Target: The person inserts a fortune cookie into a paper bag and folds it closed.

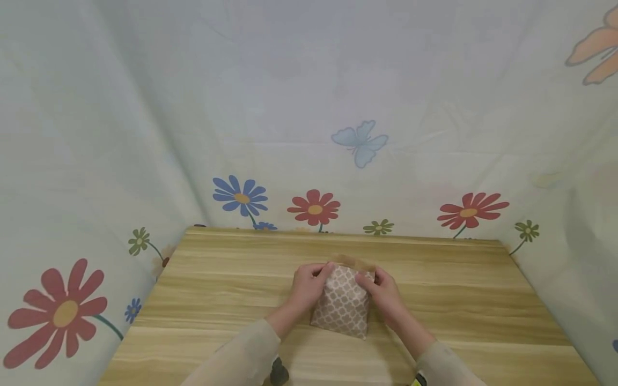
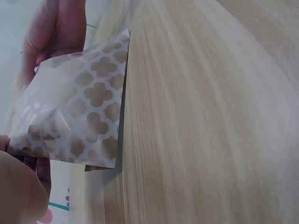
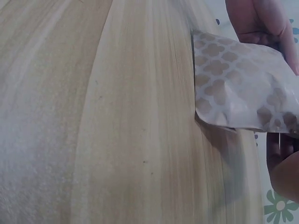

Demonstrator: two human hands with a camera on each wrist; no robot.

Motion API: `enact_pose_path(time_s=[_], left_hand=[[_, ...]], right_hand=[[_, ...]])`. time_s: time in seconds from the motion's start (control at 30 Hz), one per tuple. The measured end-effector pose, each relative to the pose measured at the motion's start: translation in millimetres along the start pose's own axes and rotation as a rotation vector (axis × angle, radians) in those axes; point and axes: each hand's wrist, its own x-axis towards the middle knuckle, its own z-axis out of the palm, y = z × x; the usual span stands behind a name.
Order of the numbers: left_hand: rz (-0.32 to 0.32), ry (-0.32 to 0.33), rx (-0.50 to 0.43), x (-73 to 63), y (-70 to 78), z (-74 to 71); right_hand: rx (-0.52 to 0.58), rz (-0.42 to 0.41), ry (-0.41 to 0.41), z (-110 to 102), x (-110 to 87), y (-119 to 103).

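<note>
wood-grain table (image 1: 217, 300), flowered cloth (image 1: 289, 80) behind, on my distant feed left hand (image 1: 309, 284) and right hand (image 1: 388, 297) pinching patterned paper bag (image 1: 341, 303) near its top

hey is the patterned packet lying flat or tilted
The packet is tilted: left hand and right hand hold its far end above the table.

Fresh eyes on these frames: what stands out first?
Probably the brown-and-white lattice-patterned, paper-like rectangular packet, held near its top edge by the left hand and the right hand, at the centre of the yellow-brown wood-grain table. Next, the pale sheet backdrop behind it, with a large printed red flower at left and a light-blue butterfly print above the packet.
</note>
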Motion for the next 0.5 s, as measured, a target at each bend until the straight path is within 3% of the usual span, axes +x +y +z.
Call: enact_pose_path(time_s=[0.3, 0.5], left_hand=[[-0.013, -0.007, -0.049, 2.7, -4.8, -2.3], [-0.038, -0.145, -0.078, 5.2, -9.0, -5.4]], right_hand=[[-0.040, -0.053, -0.001, -2.5, 1.6, 4.3], [-0.072, -0.095, 0.018, -1.4, 3.0, 5.0]])
